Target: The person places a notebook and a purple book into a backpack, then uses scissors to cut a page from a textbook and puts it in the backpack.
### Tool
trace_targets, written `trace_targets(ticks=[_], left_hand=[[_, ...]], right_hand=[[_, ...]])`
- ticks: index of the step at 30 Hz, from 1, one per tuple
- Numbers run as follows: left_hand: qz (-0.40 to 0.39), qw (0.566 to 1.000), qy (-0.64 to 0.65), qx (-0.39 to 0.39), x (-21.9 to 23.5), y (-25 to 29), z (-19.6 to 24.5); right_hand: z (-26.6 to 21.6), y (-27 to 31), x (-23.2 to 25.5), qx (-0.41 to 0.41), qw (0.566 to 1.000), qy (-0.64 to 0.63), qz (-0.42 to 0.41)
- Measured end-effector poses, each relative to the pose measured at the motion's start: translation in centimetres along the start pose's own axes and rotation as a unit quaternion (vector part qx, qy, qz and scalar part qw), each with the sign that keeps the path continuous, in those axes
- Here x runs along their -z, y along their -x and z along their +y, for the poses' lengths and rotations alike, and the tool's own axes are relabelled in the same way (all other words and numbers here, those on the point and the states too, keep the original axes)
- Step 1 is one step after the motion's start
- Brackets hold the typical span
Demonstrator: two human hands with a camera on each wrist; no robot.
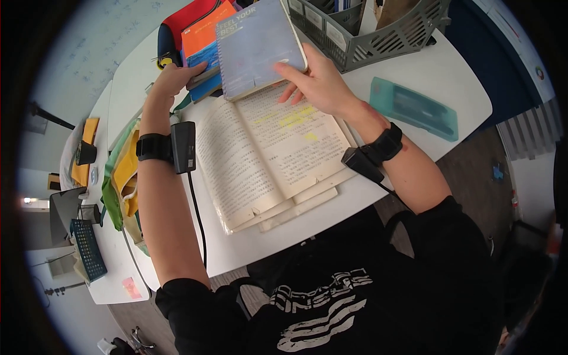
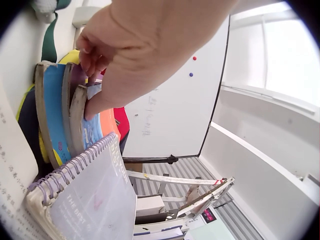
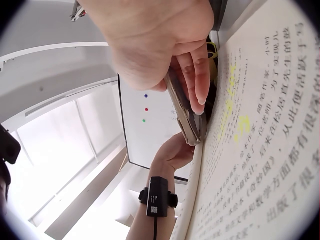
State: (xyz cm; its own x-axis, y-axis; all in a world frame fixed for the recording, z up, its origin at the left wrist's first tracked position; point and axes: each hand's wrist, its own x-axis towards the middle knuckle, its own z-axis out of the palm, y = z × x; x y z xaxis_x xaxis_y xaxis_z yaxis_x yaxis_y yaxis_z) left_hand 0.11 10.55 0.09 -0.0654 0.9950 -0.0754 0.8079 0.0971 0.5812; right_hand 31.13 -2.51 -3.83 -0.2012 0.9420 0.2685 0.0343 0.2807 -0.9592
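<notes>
A spiral notebook [image 1: 254, 50] with a pale blue-purple cover is gripped at its right edge by my right hand [image 1: 316, 80], thumb on the cover and fingers beneath. It lies over the top of an open book [image 1: 266, 157] with yellow highlighting. Left of the notebook, my left hand [image 1: 171, 80] pinches a blue and orange book [image 1: 204, 41] at its edge. In the left wrist view, the left thumb and fingers [image 2: 92, 107] hold that book's spine side, with a thicker blue book [image 2: 55, 110] beside it. The right wrist view shows the right fingers [image 3: 192, 75] around the notebook's edge.
A grey slatted organiser [image 1: 367, 44] stands at the back right, with a teal pencil case [image 1: 414, 109] in front of it. A red and navy pouch [image 1: 177, 29] lies behind the books. Green and yellow bags [image 1: 127, 171] sit left of my left forearm.
</notes>
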Motion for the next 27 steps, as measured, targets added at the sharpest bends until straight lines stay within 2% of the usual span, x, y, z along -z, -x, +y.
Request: trace_targets(ticks=[7,9,13,15,22,24,27], left_hand=[[0.016,0.993,0.112,-0.047,-0.1,1.1,1.1],[-0.022,0.969,0.244,-0.023,0.2,2.4,2.4],[-0.032,0.941,0.336,-0.033,-0.1,3.5,2.8],[-0.076,0.887,0.455,-0.01,-0.2,4.4,2.5],[-0.086,0.864,0.495,-0.021,-2.0,6.1,1.1],[-0.037,0.833,0.552,-0.029,-3.2,6.2,0.4],[-0.043,0.824,0.564,-0.031,-3.6,6.3,-0.2]], right_hand=[[0.5,-0.3,0.4,0.037,0.999,-0.012,-0.017],[0.5,-0.4,0.4,0.045,0.998,-0.028,-0.02],[0.3,-0.5,0.5,0.045,0.998,-0.04,-0.017],[0.0,-0.5,0.5,0.056,0.997,-0.059,-0.014],[-0.7,-0.4,0.9,0.051,0.991,-0.12,-0.022],[-0.8,-0.5,1.1,0.032,0.989,-0.144,-0.021],[-0.7,-0.6,1.0,0.019,0.99,-0.137,-0.022]])
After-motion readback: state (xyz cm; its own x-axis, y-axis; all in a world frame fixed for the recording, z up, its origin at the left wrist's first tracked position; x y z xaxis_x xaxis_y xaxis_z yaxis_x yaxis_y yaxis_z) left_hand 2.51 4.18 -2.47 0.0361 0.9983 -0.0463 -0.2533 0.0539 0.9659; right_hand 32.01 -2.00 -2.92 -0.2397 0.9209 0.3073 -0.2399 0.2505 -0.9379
